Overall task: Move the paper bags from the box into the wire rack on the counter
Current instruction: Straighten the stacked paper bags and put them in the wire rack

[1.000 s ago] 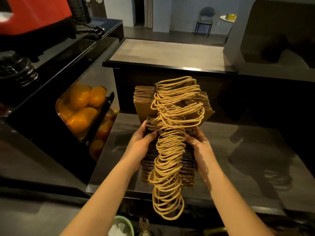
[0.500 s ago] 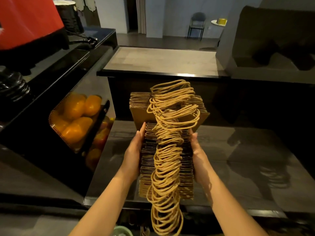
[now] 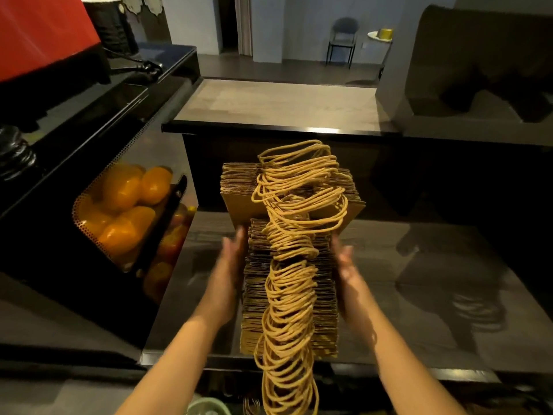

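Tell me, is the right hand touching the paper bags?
Cannot tell: the head view shows the right hand beside the paper bags, but blur hides contact or gap.

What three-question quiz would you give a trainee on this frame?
1. True or false: the left hand and right hand press flat-fingered against opposite sides of the paper bag stack.
2. What sits behind the perforated panel left of the stack? A) oranges B) bottles C) cups
3. Fill in: looped rope ___ run down the stack's middle.

Key: 1 true; 2 A; 3 handles.
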`<state>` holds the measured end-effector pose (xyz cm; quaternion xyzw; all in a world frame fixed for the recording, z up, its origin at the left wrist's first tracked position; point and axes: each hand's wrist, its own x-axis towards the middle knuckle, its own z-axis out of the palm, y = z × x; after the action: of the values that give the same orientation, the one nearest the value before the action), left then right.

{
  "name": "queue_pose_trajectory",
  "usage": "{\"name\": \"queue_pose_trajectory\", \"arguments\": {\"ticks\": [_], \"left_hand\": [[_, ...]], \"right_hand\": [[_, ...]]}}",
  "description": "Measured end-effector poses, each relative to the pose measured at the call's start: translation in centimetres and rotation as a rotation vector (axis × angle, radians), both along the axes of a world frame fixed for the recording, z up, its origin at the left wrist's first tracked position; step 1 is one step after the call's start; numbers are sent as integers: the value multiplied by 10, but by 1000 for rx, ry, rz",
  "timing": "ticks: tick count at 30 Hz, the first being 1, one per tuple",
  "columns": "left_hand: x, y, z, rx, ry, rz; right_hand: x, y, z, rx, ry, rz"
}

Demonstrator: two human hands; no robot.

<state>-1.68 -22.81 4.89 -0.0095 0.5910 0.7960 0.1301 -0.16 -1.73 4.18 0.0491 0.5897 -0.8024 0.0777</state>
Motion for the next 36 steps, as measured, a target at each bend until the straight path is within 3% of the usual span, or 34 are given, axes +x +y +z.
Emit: {"name": "queue_pose_trajectory", "arguments": {"ticks": [4, 9, 15, 21, 25, 28, 32, 36], "left_hand": [[6, 16, 6, 9, 40, -12], [6, 10, 9, 9, 108, -33], [7, 9, 11, -92, 176, 99], [6, 9, 8, -40, 132, 211], [6, 4, 9, -79, 101, 83], [4, 10, 9, -87, 69, -20], [6, 15, 7, -60, 86, -30], [4, 7, 5, -4, 60, -82]], "right_hand": [[9, -8, -10, 63, 24, 63], [3, -6, -1, -57, 42, 8], [5, 0, 1, -261, 32, -95], [5, 8, 1, -166, -40, -217], [16, 6, 2, 60, 4, -135], [18, -8, 4, -30, -10, -117], [21, -12, 8, 107, 36, 17], [17, -9, 3, 24, 57, 2]]}}
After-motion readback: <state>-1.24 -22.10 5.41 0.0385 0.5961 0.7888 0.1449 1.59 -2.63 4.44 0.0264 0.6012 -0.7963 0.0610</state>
